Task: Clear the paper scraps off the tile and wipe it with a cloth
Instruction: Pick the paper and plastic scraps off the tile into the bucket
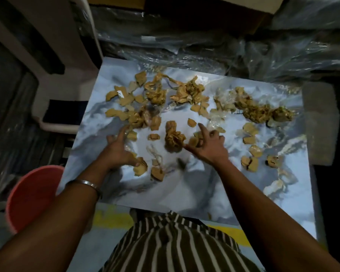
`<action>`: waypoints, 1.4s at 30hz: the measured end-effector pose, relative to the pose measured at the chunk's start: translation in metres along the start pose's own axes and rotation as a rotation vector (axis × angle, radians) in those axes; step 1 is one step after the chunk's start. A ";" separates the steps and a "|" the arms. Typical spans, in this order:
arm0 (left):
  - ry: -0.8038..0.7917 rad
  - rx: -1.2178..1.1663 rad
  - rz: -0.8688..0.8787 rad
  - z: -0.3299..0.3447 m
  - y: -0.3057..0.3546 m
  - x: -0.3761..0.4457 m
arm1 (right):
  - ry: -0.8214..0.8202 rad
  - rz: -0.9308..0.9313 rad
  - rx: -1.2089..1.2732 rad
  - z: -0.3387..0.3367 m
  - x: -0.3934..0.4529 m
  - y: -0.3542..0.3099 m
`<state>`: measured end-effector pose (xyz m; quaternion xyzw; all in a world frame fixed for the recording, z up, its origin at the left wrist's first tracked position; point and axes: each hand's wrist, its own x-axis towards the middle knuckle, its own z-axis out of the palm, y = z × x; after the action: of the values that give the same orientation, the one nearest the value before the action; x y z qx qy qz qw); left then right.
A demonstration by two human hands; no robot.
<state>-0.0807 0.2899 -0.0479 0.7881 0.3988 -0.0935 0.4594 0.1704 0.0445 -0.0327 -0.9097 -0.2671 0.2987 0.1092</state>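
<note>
Both my arms reach forward; my left hand (pixel 117 149) and right hand (pixel 208 145) are spread open, fingers splayed.

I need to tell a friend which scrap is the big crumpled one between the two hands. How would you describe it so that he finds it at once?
Start from the glossy grey-white marbled tile covered with torn brown paper scraps. Look near its middle, in the gap between the left hand and the right hand. The tall crumpled brown paper wad there is bulkier than the small flat pieces around it.
</note>
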 end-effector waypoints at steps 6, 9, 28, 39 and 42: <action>-0.084 0.125 0.017 0.020 0.020 -0.016 | -0.092 -0.158 -0.049 0.025 0.001 -0.054; -0.095 0.191 -0.022 0.035 0.026 -0.025 | -0.161 -0.215 -0.071 0.030 -0.008 -0.066; 0.122 0.187 0.138 0.094 0.025 -0.039 | -0.140 -0.478 -0.050 0.087 -0.028 -0.058; 0.152 -0.070 0.207 0.105 0.022 -0.049 | -0.137 -0.601 0.102 0.089 -0.048 -0.061; 0.202 -0.086 0.253 0.103 0.020 -0.060 | -0.096 -0.680 0.086 0.084 -0.056 -0.064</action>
<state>-0.0834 0.1694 -0.0617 0.8171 0.3439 0.0619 0.4584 0.0550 0.0701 -0.0492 -0.7480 -0.5471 0.2988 0.2278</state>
